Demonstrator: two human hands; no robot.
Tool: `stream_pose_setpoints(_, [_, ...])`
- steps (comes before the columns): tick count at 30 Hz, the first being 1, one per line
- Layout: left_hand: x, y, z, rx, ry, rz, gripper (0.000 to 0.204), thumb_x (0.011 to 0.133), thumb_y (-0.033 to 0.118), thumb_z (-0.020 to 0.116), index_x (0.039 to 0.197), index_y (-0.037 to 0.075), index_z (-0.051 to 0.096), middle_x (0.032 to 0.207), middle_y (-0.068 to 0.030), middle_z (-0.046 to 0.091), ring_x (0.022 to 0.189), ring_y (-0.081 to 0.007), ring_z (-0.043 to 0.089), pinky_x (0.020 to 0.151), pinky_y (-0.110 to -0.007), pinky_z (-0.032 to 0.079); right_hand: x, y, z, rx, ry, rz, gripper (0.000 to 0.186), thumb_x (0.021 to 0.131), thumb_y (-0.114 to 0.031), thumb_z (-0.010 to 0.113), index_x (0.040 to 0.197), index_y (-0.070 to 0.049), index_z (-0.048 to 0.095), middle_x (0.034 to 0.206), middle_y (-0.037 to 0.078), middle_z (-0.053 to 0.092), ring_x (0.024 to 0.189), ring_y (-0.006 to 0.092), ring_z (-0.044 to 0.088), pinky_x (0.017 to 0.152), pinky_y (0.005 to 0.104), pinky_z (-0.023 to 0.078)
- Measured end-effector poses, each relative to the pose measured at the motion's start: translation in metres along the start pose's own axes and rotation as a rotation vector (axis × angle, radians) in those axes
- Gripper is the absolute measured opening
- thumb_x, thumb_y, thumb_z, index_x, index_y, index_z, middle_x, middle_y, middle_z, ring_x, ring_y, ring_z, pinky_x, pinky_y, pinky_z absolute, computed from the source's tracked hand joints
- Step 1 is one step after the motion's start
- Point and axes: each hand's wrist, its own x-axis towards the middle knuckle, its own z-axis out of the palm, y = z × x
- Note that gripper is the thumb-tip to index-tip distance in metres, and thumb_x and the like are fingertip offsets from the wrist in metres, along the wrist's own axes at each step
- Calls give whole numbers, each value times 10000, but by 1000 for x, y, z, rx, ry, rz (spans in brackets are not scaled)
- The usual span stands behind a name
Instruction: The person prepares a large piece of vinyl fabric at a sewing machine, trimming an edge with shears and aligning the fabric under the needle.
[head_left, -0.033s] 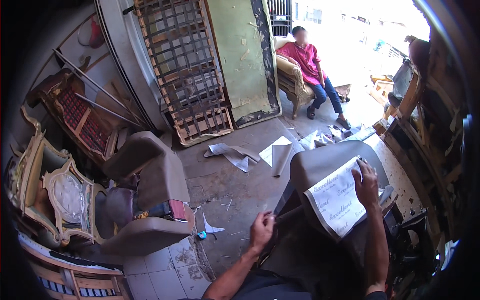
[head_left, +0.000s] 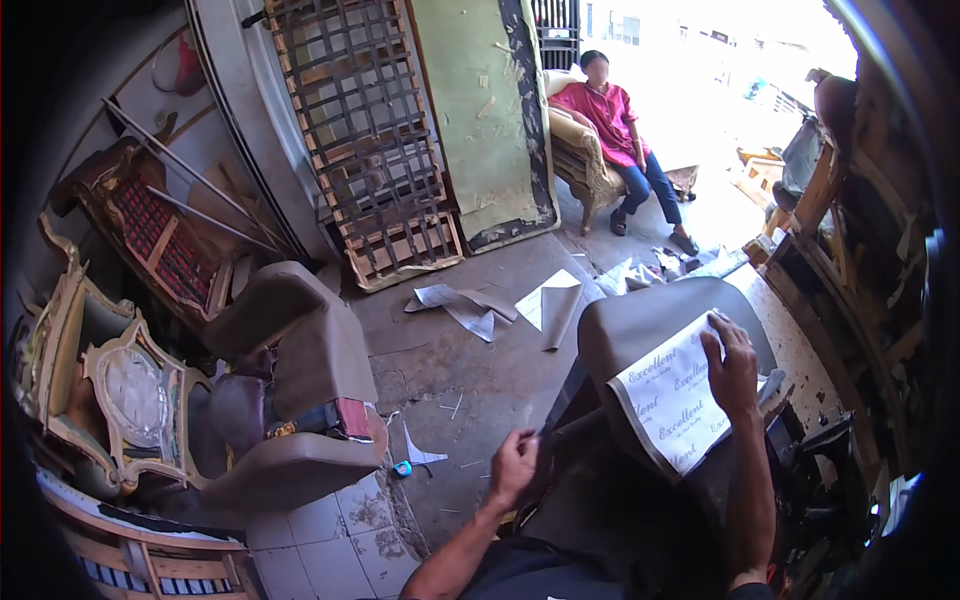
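A white sheet with repeated grey lettering [head_left: 668, 410] lies over a brown padded seat part [head_left: 630, 335] in front of me on the right. My right hand [head_left: 733, 370] rests on the sheet's upper right corner, thumb and fingers apart. Left of the seat part, my left hand [head_left: 514, 466] is raised with its fingers curled closed. Whatever they may hold is hidden. The dark surface below the sheet, close to my body, is in shadow.
Scraps of material [head_left: 465, 310] and a blue tape measure [head_left: 403, 468] lie on the floor. A brown armchair [head_left: 325, 350] and carved frames [head_left: 140, 400] stand left. A webbed frame [head_left: 370, 150] leans behind. A person [head_left: 610, 120] sits far off; wooden pieces [head_left: 850, 280] crowd the right.
My left hand has moved slightly left and down, away from the seat part. My right hand stays on the sheet's corner.
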Motion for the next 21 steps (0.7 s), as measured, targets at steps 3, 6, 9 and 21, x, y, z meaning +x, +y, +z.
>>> stream_pose_setpoints(3, [-32, -22, -37, 373, -127, -122, 362, 1021, 330, 651, 1253, 64, 733, 1164, -216, 778, 1106, -388, 755, 950, -466, 589, -6, -123, -66, 508, -202, -142, 282, 967, 50, 678, 1239, 11, 741, 1172, 174, 791, 1116, 328, 766, 972, 373, 582])
stream_pose_setpoints(6, [-54, -36, -19, 522, -381, -92, 386, 1017, 352, 636, 1280, 86, 736, 1199, -226, 768, 1141, -417, 735, 981, -487, 575, -14, -186, -129, 1038, -478, -696, 239, 959, 27, 702, 1194, 29, 745, 1105, 243, 777, 1056, 386, 777, 941, 455, 618])
stream_pose_setpoints(9, [-65, -36, -19, 594, -522, -71, 398, 1020, 357, 625, 1303, 101, 737, 1223, -235, 759, 1174, -424, 720, 1009, -489, 561, -45, -240, -118, 1381, -223, -1028, 414, 1074, -124, 613, 1440, 67, 645, 1229, 207, 731, 917, 277, 716, 750, 384, 552])
stream_pose_setpoints(21, [-49, 62, 74, 495, -711, 466, 359, 1026, 222, 621, 1329, 41, 686, 1223, -259, 713, 1141, -452, 685, 1013, -517, 546, -169, -57, -54, 32, -12, 275, 540, 1007, -274, 722, 1497, -74, 613, 1527, 210, 603, 1441, 383, 558, 1201, 576, 413])
